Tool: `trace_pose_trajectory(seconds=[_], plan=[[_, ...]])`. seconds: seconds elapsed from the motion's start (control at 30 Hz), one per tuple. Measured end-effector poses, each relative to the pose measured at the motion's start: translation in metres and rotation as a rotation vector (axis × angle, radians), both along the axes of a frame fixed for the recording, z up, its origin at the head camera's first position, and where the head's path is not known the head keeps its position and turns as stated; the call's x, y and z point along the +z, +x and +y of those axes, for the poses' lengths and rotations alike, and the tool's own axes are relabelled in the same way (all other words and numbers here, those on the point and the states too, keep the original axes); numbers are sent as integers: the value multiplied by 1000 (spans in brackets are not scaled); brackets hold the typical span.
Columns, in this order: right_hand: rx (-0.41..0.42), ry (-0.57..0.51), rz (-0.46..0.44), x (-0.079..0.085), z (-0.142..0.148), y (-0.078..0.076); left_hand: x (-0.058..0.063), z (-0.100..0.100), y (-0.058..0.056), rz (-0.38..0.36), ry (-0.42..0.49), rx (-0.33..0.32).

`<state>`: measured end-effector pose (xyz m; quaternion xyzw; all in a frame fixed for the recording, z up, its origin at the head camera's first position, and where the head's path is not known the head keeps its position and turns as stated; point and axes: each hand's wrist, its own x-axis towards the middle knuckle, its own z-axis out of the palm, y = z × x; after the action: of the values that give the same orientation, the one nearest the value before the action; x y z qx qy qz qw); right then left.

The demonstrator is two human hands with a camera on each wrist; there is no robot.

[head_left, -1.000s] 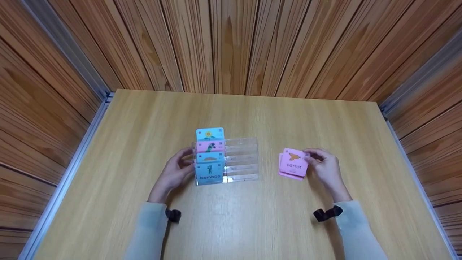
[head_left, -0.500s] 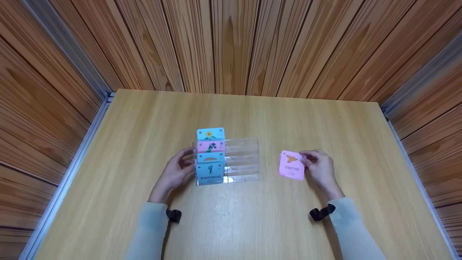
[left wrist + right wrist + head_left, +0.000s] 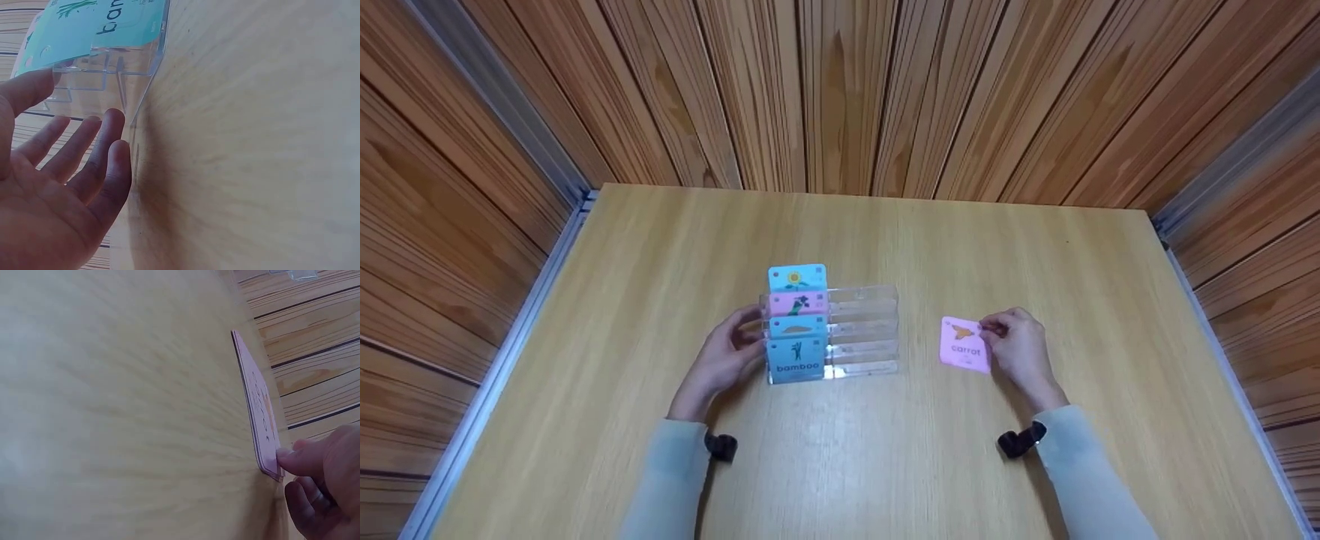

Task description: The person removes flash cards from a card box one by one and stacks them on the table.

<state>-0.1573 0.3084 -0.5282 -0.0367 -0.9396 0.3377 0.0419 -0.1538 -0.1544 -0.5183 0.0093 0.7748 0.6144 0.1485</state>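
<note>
Wooden tabletop, pink carrot card between both hands, against the right.

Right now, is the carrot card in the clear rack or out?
Out: the carrot card is apart from the clear rack, right hand at its edge.

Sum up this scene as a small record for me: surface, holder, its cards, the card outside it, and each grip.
surface: wooden table
holder: clear tiered card holder
cards held, front to back: bamboo card, blue card with brown picture, pink card with green plant, sunflower card
outside holder: pink carrot card
left grip: touches holder's left side
right grip: pinches carrot card near upper right corner
</note>
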Motion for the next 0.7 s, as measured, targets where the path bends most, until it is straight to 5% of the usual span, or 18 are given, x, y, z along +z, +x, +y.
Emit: trace_pose_trajectory(seconds=[0.43, 0.7], plan=[[4, -21, -7, 3, -1, 0, 0, 2, 0, -5, 18, 15], [15, -108, 74, 13, -9, 1, 1, 1, -1, -24, 13, 12]])
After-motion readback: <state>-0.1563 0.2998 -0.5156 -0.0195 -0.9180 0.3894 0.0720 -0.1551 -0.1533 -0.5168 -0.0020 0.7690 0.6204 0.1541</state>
